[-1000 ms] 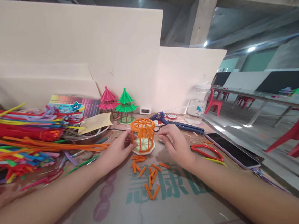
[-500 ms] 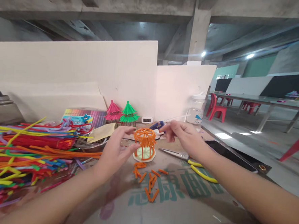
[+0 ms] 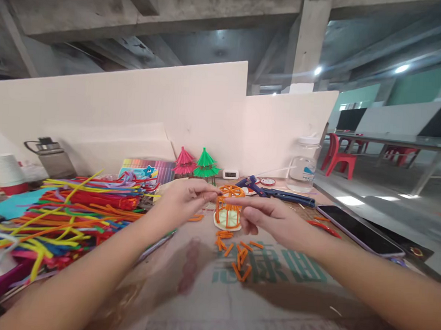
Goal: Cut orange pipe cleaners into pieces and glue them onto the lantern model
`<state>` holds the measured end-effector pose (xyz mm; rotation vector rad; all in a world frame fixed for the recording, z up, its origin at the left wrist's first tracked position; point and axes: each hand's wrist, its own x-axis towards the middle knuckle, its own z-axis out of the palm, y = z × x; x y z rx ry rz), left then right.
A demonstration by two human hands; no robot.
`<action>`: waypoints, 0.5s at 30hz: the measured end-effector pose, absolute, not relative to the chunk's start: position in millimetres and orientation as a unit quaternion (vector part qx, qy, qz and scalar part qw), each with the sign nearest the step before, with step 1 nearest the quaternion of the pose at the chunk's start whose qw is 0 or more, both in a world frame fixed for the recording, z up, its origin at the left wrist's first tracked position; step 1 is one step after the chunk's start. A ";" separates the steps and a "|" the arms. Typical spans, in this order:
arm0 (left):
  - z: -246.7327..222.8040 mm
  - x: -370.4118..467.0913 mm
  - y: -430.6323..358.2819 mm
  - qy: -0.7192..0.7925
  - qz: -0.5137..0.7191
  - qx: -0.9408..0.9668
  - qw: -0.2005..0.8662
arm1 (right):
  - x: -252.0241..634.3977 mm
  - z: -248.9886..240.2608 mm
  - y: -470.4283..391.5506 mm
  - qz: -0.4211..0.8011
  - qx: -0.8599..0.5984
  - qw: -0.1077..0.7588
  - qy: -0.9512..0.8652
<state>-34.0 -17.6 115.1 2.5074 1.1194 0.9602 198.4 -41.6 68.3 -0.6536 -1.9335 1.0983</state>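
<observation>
In the middle of the head view, a small round frame of orange pipe cleaners stands on a pale green and white base. It has a spoked ring on top and upright posts. My left hand is at its left side, thumb and index finger pinched near the ring; what they hold is too small to make out. My right hand reaches in from the right, fingers curled and fingertips close in front of the frame, partly covering it. Several short orange pipe cleaner pieces lie on the table before it.
Colourful pipe cleaners are heaped at left. Behind stand a pink paper-like tree, a green one, a small clock and a clear jug. A blue glue gun and a phone lie at right.
My hands have come closer together around the orange frame; the right hand has moved in and down towards it. The view has shifted, and the yellow-handled pliers no longer show.
</observation>
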 end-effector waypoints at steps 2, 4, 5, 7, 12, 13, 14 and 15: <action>120.7 -44.7 -7.4 0.427 0.333 0.833 0.114 | 205.6 74.6 -37.8 0.383 -0.326 0.430 -0.750; 122.1 -56.3 5.5 0.468 0.307 0.826 0.069 | 212.9 81.6 -33.1 0.332 -0.386 0.462 -0.726; 120.3 -62.0 12.5 0.480 0.273 0.833 0.030 | 216.1 84.8 -31.0 0.313 -0.406 0.476 -0.715; 111.4 -71.9 26.6 0.497 0.193 0.846 -0.021 | 221.0 89.2 -27.7 0.288 -0.430 0.490 -0.701; 72.9 -86.4 54.3 0.520 0.110 0.847 0.014 | 230.1 90.0 -24.4 0.231 -0.461 0.449 -0.730; 66.2 -88.1 58.1 0.524 0.104 0.845 0.024 | 232.5 90.3 -24.0 0.207 -0.469 0.428 -0.745; 60.8 -89.5 61.4 0.528 0.107 0.842 0.032 | 235.4 91.3 -23.5 0.180 -0.476 0.406 -0.759; 56.5 -90.6 64.1 0.530 0.115 0.839 0.040 | 238.6 93.1 -22.8 0.154 -0.482 0.387 -0.771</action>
